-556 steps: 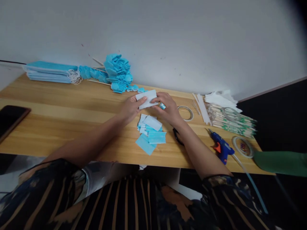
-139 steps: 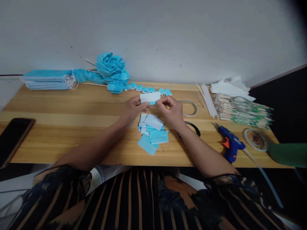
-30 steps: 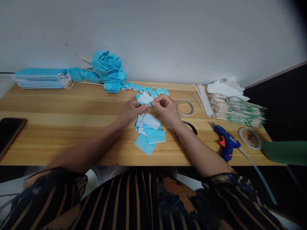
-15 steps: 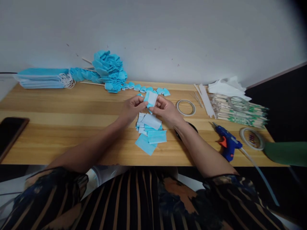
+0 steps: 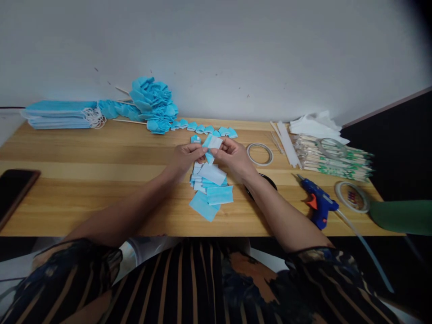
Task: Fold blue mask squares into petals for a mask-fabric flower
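Note:
Between my two hands is a small blue-and-white piece of mask fabric (image 5: 212,142), with a corner folded over. My left hand (image 5: 186,156) pinches its left side between thumb and fingers. On the other side, my right hand (image 5: 235,157) grips the right edge, thumb in front. Just below lies a loose pile of cut blue and white fabric pieces (image 5: 216,195). A row of folded blue petals (image 5: 200,129) runs along the table behind my hands. One more small folded piece (image 5: 195,139) sits close behind my left fingers.
Stacked face masks (image 5: 60,114) and blue fabric flowers on sticks (image 5: 151,101) stand at the back left. A phone (image 5: 15,193) lies at left. On the right are a tape roll (image 5: 259,154), glue sticks (image 5: 289,145), packed wooden sticks (image 5: 334,157) and a blue glue gun (image 5: 319,200).
The fabric piece has been folded further at its left and lower edge, so it looks narrower. My left fingers have shifted slightly down along it.

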Action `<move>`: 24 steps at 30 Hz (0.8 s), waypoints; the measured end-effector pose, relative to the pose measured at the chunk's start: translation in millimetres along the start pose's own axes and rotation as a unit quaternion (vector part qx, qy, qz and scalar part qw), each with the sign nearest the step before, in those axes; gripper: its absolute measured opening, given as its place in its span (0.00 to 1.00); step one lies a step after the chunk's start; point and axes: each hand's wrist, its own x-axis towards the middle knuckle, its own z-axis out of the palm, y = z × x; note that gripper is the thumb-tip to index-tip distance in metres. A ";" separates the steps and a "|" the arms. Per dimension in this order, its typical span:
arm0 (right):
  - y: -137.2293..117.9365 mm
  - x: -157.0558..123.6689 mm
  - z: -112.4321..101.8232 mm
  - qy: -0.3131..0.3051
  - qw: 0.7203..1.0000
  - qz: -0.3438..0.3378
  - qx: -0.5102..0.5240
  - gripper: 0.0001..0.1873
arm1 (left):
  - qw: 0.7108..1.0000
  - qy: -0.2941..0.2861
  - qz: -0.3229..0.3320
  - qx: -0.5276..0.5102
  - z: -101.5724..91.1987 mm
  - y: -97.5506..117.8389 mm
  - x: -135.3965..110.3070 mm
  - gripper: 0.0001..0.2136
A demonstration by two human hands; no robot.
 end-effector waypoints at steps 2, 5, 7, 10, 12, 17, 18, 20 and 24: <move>-2.2 0.3 0.2 0.014 0.999 0.011 0.030 0.27 | 1.000 -0.007 0.002 0.029 -0.9 1.8 -1.0 0.16; -3.5 1.7 -0.2 0.049 0.998 0.011 0.040 0.27 | 0.998 -0.026 -0.002 0.065 -0.9 3.5 -2.8 0.16; -2.8 2.4 -0.6 0.069 0.997 0.003 0.033 0.24 | 0.996 -0.033 -0.005 0.080 -0.3 3.9 -3.5 0.16; -0.6 2.6 -1.7 0.085 0.996 -0.005 0.019 0.21 | 0.996 -0.035 -0.008 0.081 0.3 4.8 -3.4 0.16; 0.8 2.4 -2.6 0.088 0.996 -0.009 0.002 0.19 | 0.997 -0.033 -0.009 0.072 0.4 5.9 -2.9 0.16; 0.7 2.4 -5.8 0.079 0.993 -0.061 -0.067 0.10 | 0.998 -0.012 -0.015 0.059 -0.3 7.4 -1.5 0.15; 0.1 2.5 -6.5 0.073 0.990 -0.082 -0.087 0.07 | 0.998 -0.005 -0.017 0.055 -0.5 7.1 -1.2 0.14; -1.5 2.4 -7.5 0.059 0.982 -0.124 -0.129 0.03 | 0.999 0.007 -0.029 0.032 -0.9 5.8 -0.2 0.12; -3.3 1.6 -8.7 0.044 0.968 -0.170 -0.178 0.10 | 0.997 0.013 -0.063 -0.034 -1.3 2.5 1.5 0.10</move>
